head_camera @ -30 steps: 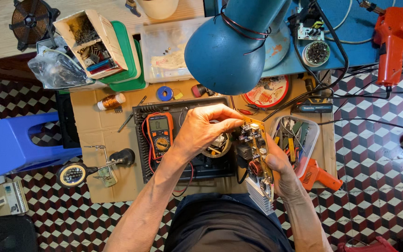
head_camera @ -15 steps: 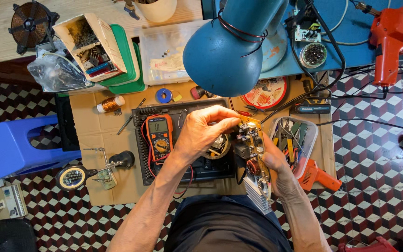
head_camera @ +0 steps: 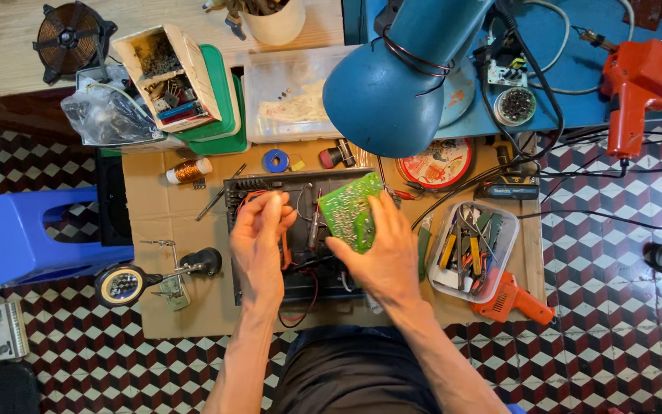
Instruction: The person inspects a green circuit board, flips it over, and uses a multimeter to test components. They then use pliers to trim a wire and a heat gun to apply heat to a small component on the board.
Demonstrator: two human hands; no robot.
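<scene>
Circuit board lifted over an opened device
Right hand (head_camera: 381, 257) grips the green rectangular circuit board (head_camera: 350, 209); left hand (head_camera: 260, 238), fingers curled, touches wires in the black open casing (head_camera: 300, 287).

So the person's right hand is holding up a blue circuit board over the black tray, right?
Not quite: the circuit board is green, not blue. The head view shows the right hand holding it over the black tray.

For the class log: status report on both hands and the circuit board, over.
Right hand grips green circuit board, tilted up. Left hand pinched over the black case, contents unclear. Wires run beneath.
</scene>
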